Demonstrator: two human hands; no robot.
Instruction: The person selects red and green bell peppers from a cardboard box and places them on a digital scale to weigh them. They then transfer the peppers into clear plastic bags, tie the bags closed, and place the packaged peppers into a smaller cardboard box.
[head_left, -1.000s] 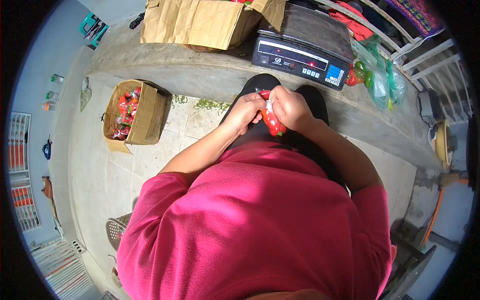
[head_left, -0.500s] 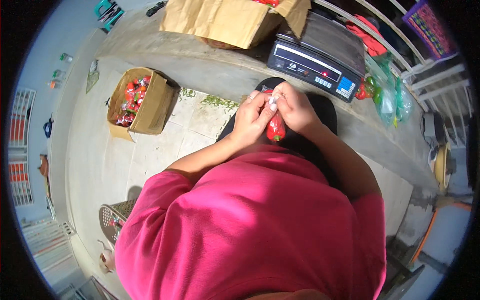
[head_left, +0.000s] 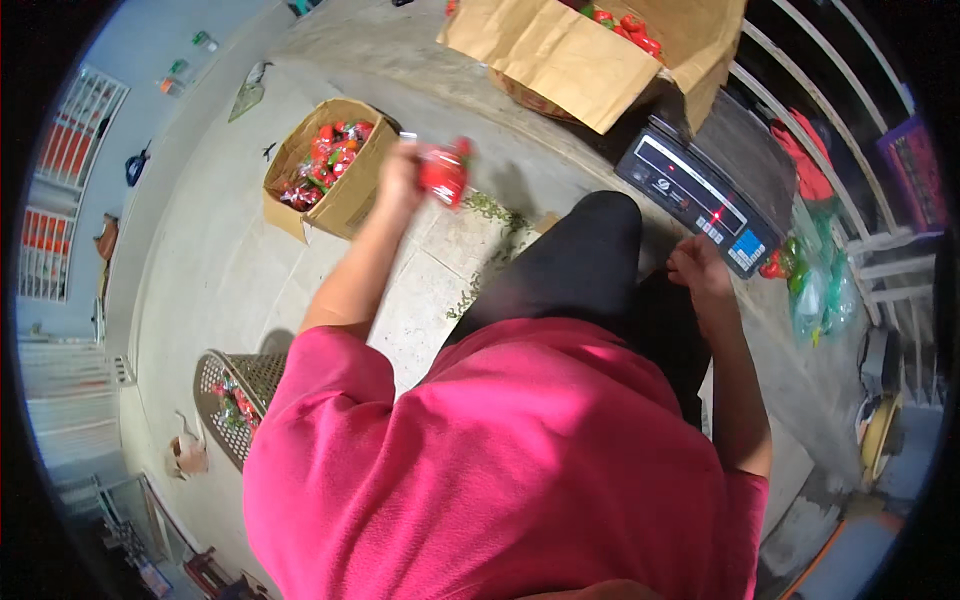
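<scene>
A clear plastic bag of red peppers (head_left: 445,173) hangs from my left hand (head_left: 402,175), whose fingers are closed on the bag's gathered end. It is in mid-air, beside the right edge of an open cardboard box (head_left: 345,195) on the floor. Inside that box lie several bagged red peppers (head_left: 335,155), some with green stems. Over my right thigh, my right hand (head_left: 698,268) is closed with the fingers curled in, and nothing shows in it. The nearest thing to it is a black digital scale (head_left: 690,190) on the concrete ledge.
A large carton (head_left: 560,60) of loose red peppers stands on the ledge (head_left: 440,60) beside the scale. Green bits of stem (head_left: 490,208) litter the floor. A perforated basket (head_left: 250,385) with peppers lies at left. Plastic bags (head_left: 825,290) hang by the railing at right.
My hands were together over the bag's twisted end; now they are apart. My left hand has carried the bag left toward the floor box, and the right has drawn back right. The view has turned.
</scene>
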